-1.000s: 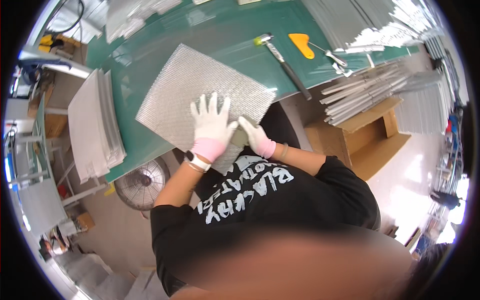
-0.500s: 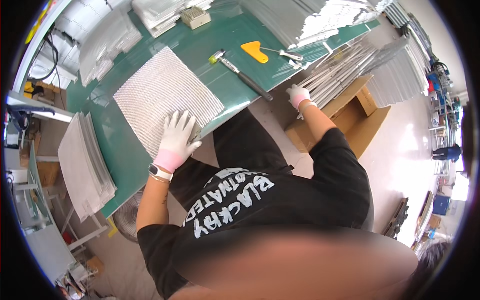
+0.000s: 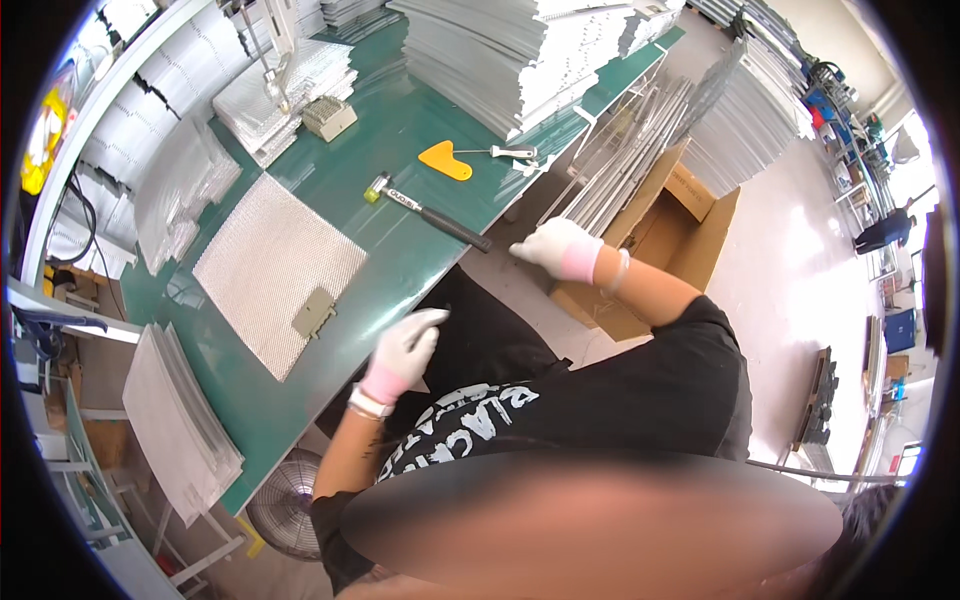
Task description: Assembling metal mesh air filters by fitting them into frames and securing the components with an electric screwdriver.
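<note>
Over the near table edge, my left hand [image 3: 404,352] in a white glove with pink cuff is lifted off the table, thumb apart from its loosely bent fingers. My right hand [image 3: 558,247], gloved alike, is in the air between the table edge and a cardboard box; its fingers are closed together, and whatever they may hold is hidden. A silvery mesh sheet [image 3: 270,265] lies flat on the green table [image 3: 395,285]. On the sheet's near right edge rests a small grey-beige notched part [image 3: 314,314]. A hammer [image 3: 445,223] with a black handle lies right of the sheet.
Beyond the hammer lie a yellow scraper [image 3: 445,161] and a screwdriver [image 3: 513,152]. A block of small grey-beige parts [image 3: 328,118] stands farther back, near tall panel stacks [image 3: 475,65]. On my right are the open cardboard box [image 3: 690,245] and metal strips [image 3: 625,160]. A fan [image 3: 288,505] stands low left.
My left hand has come off the mesh sheet toward me, uncovering the grey-beige part. My right hand has lifted from beside the metal strips and moved left. The whole view has shifted.
</note>
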A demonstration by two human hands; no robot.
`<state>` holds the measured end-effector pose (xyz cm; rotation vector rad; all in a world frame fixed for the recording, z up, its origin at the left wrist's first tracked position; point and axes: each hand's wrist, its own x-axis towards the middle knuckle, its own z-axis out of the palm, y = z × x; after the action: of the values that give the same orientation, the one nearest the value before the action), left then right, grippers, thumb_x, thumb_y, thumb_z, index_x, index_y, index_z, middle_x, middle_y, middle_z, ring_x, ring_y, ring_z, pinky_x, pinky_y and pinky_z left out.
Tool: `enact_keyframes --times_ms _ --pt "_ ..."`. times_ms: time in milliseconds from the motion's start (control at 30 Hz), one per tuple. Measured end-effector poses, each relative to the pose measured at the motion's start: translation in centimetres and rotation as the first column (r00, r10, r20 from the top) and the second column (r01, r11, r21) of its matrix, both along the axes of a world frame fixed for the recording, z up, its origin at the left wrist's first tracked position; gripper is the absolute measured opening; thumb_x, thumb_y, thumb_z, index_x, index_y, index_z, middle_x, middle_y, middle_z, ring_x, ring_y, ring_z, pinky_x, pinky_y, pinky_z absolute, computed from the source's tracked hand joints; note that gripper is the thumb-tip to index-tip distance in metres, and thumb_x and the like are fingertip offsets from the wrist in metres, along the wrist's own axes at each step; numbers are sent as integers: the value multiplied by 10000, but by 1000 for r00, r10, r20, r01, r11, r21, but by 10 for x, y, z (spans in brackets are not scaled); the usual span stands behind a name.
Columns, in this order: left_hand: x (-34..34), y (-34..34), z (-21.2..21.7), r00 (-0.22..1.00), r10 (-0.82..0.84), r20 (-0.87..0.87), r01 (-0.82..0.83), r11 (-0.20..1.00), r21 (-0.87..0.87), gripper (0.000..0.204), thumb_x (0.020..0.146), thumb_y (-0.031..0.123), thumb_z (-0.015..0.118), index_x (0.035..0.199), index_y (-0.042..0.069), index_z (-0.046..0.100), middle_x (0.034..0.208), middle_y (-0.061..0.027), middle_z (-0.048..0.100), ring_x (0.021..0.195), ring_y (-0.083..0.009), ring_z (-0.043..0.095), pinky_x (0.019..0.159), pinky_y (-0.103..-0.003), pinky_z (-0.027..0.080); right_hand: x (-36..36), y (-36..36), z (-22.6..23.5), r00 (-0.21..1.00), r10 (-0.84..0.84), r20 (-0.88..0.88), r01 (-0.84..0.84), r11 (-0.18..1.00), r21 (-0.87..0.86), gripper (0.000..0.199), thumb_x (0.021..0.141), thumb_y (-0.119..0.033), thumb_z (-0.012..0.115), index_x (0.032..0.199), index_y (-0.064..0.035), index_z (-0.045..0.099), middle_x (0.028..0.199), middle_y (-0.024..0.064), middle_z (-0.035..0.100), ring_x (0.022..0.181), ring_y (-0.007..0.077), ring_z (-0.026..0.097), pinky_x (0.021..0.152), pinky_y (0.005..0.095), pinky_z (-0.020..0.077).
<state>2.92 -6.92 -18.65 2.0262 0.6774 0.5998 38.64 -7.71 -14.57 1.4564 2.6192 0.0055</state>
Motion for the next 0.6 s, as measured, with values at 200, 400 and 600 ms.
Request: enact_keyframes --times_ms 200,400,600 --pt "128 -8 -39 943 145 299 -104 983 -148 540 974 125 541 1464 -40 383 1460 -213 483 1274 -274 555 1108 -385 407 -97 -23 52 862 361 -356 -249 913 322 331 786 -110 626 1116 -76 628 727 72 616 633 274 643 555 394 510" --pt "121 24 -16 779 -19 627 -56 993 100 330 979 180 541 1200 -46 638 1230 -177 662 1181 -310 616 1052 -404 458 -124 -32 37 507 532 -679 -100 818 566 311 720 11 631 1030 -21 621 857 132 654 736 336 647 639 426 529" --pt "80 -2 30 657 561 504 -320 813 -487 283 947 -18 552 1217 -45 632 1184 -106 683 1056 -162 644 923 -282 495 -128 -59 -38 -524 -464 -715 -64 858 -510 137 953 -107 573 1051 -18 608 925 75 655 787 197 633 725 289 520"
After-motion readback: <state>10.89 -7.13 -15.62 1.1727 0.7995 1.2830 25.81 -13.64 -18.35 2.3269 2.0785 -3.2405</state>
